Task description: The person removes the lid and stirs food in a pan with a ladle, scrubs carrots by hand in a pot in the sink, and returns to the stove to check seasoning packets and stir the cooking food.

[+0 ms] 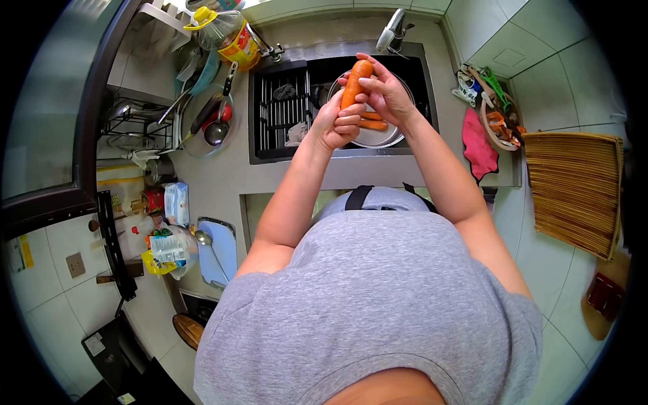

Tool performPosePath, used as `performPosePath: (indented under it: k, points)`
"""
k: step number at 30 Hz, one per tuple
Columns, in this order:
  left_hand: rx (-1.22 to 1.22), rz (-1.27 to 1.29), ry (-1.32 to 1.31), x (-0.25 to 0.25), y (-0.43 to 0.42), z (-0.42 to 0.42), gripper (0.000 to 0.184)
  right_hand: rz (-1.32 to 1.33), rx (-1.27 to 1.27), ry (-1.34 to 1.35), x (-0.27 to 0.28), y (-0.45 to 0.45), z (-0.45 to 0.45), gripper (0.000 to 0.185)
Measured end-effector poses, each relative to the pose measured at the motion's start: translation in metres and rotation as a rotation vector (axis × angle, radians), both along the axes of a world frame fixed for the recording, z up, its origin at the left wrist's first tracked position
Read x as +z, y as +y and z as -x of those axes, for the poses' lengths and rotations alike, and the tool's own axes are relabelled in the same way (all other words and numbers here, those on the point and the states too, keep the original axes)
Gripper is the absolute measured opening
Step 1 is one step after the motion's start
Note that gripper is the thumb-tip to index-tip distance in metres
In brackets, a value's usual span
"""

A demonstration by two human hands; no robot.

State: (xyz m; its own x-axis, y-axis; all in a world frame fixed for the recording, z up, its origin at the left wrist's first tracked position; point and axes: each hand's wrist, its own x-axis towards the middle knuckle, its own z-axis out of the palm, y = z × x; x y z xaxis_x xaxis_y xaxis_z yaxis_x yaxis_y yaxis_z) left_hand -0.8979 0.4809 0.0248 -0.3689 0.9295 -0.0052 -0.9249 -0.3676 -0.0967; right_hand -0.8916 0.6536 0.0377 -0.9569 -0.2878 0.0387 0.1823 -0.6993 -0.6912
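Over the sink (424, 88), the left grip (339, 116) is clamped on a carrot (356, 82); the right grip (379, 91) touches its upper part, closed or loose I cannot tell. Inside the sink, they partly hide a bowl (371, 138). Right of the sink lies a pink cloth (478, 145).

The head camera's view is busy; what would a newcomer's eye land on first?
Probably the bright orange carrot held up over the black sink, gripped by the left hand with the right hand against it. Next might come the yellow-capped bottle behind the sink's left corner, and the pink item to the sink's right.
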Motion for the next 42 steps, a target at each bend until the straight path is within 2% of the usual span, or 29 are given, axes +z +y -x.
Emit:
performPosePath:
  k: [1,3,7,10,13,15,16,18,19,20,22,23,25,27,31,33,34,36,37,39,41,42]
  points:
    - [-0.001,0.001,-0.002,0.001,0.001,-0.001,0.04,0.001,-0.001,-0.002,-0.002,0.0,0.001,0.051]
    - [-0.019,0.033,-0.001,0.002,0.003,-0.002,0.04,0.067,-0.095,-0.171,-0.008,-0.002,0.005,0.051]
    - [0.002,0.033,-0.028,-0.001,0.004,-0.003,0.04,0.065,-0.07,-0.168,-0.008,-0.002,0.007,0.047]
    - [0.007,0.024,0.011,-0.002,0.0,-0.001,0.041,0.046,-0.026,-0.091,0.015,-0.002,-0.003,0.046]
    - [0.013,0.112,0.019,0.007,0.003,-0.004,0.039,-0.071,-0.089,-0.052,0.011,-0.006,-0.003,0.043]
    - [0.116,0.711,0.394,0.021,0.013,-0.014,0.041,-0.227,-0.337,-0.063,-0.005,-0.016,0.002,0.035]
    - [0.116,0.712,0.394,0.028,0.018,-0.02,0.041,-0.226,-0.337,-0.062,-0.007,-0.017,0.006,0.035]
    - [0.242,0.997,0.581,0.036,0.027,-0.028,0.044,-0.107,-0.42,-0.216,0.002,-0.02,0.009,0.025]
    - [0.233,1.054,0.663,0.026,0.028,-0.025,0.047,-0.065,-0.392,-0.247,0.007,-0.017,0.008,0.031]
    - [0.234,1.056,0.66,0.028,0.027,-0.027,0.047,-0.064,-0.39,-0.249,0.004,-0.015,0.008,0.031]
    - [0.264,0.973,0.617,0.034,0.028,-0.026,0.046,-0.293,-0.289,-0.151,-0.004,-0.007,0.013,0.034]
    - [0.266,0.972,0.619,0.036,0.027,-0.023,0.046,-0.322,-0.183,-0.117,0.0,0.0,0.013,0.035]
    - [0.238,0.917,0.45,0.038,0.019,-0.019,0.044,-0.373,-0.102,-0.056,0.003,0.003,0.006,0.039]
    - [0.26,0.916,0.43,0.041,0.015,-0.019,0.044,-0.44,0.028,0.067,0.008,0.007,0.004,0.062]
    - [0.252,0.896,0.408,0.043,0.01,-0.013,0.044,-0.517,-0.045,0.193,0.008,0.002,0.003,0.065]
    - [0.229,0.891,0.428,0.045,0.009,-0.011,0.044,-0.666,-0.191,0.189,0.014,-0.003,0.0,0.051]
    - [0.199,0.933,0.476,0.047,0.009,-0.011,0.044,-0.667,-0.191,0.188,0.01,-0.005,0.003,0.051]
    - [0.167,0.974,0.523,0.047,0.012,-0.013,0.045,-0.647,-0.349,0.128,-0.008,-0.007,0.012,0.036]
    - [0.182,0.949,0.505,0.044,0.015,-0.014,0.045,-0.509,-0.362,0.037,-0.016,-0.008,0.019,0.031]
    - [0.183,0.879,0.45,0.038,0.015,-0.012,0.046,-0.431,-0.32,-0.005,-0.012,-0.006,0.018,0.031]
    - [0.176,0.899,0.458,0.038,0.01,-0.009,0.046,-0.268,-0.181,-0.108,-0.002,-0.002,0.014,0.036]
    - [0.17,0.92,0.463,0.038,0.007,-0.008,0.046,-0.269,-0.18,-0.109,0.005,0.0,0.01,0.036]
